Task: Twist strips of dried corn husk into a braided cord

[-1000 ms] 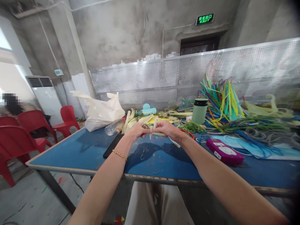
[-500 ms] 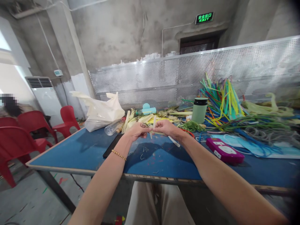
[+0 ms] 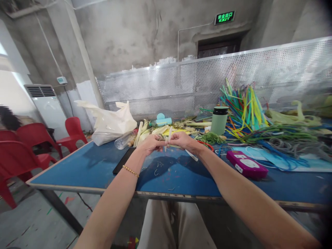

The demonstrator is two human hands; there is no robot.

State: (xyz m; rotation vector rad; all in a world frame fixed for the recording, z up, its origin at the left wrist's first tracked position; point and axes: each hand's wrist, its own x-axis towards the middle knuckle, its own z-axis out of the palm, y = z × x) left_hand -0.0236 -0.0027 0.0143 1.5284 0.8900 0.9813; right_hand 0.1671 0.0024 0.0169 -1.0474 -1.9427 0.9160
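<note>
Pale strips [image 3: 170, 133], pinched between fingertips of left hand [image 3: 150, 144] and right hand [image 3: 183, 139]; grip little changed from half a second ago. Both arms [image 3: 118, 193] reach past desk's [image 3: 77, 169] near edge, hands nearly meeting above surface.

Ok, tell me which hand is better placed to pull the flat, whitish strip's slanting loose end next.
Likely the right hand: the flat, whitish strip's loose end juts out below it; the left hand is farther away.

Free tabletop [image 3: 77, 169] left, purple box [image 3: 247, 164] right
</note>
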